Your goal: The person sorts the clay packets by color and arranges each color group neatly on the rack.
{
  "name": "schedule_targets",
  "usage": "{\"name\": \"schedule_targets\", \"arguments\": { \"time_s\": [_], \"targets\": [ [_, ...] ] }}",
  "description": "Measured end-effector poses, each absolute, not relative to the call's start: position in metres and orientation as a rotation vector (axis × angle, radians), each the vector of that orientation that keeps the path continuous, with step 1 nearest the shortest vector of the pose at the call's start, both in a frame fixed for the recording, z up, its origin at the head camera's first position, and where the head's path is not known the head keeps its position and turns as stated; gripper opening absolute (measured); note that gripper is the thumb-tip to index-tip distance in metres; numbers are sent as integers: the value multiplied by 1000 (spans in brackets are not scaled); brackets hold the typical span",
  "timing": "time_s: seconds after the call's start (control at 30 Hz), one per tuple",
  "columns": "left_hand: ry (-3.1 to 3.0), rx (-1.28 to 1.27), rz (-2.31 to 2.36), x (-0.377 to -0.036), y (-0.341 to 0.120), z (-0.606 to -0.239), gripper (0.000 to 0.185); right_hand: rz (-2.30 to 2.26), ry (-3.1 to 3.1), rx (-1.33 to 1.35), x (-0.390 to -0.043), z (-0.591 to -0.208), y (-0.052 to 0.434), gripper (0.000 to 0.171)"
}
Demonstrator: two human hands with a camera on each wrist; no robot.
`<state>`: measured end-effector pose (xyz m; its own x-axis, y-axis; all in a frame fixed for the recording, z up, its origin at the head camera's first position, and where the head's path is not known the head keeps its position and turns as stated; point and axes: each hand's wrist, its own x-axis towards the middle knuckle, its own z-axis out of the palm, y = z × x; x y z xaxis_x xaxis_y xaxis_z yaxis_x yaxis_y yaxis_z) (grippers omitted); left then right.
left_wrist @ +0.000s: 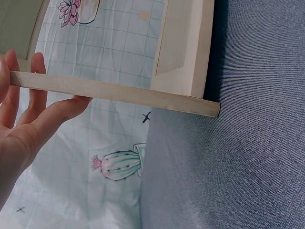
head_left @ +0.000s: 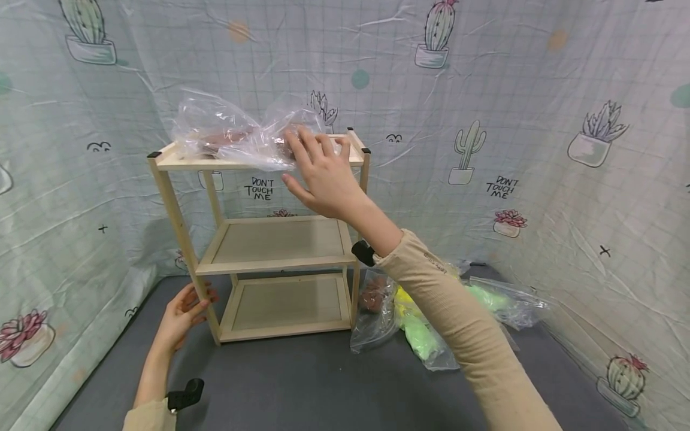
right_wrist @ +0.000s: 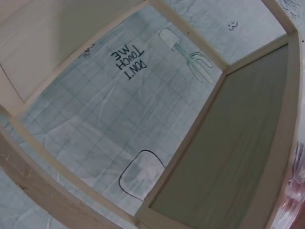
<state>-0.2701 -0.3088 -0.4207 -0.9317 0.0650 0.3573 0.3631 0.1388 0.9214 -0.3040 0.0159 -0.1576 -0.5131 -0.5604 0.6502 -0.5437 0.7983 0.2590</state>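
Steadying the rack [head_left: 269,239] while settling a bag [head_left: 237,134] on its top shelf.

Left hand [head_left: 180,320] low at the rack's front-left post [left_wrist: 109,90], thumb on one side and fingers loosely wrapped on the other, likely bracing the light wooden frame so it does not tip or slide on the grey mat [head_left: 302,383]. Right hand [head_left: 323,176] raised to the top shelf's front-right edge, fingers spread and nearly straight, fingertips resting on the clear bag with something brownish inside; flat touch rather than a pinch, seemingly to nudge or press the bag into place. Middle and bottom shelves bare. More bags [head_left: 431,311], with yellow-green and brown contents, heaped on the mat just right of the rack's foot, within easy reach of the right arm.
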Motion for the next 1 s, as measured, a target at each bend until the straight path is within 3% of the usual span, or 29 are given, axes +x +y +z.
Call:
{"name": "schedule_targets", "arguments": {
  "time_s": [0.5,1.0],
  "targets": [
    [-2195,-416,-1870,-270,-307,-419,39,-55,-2271,871,-317,-158,23,67],
    [-2224,-386,-1848,-268,-307,-418,39,11,-1996,941,-299,-178,54,64]
  ]
}}
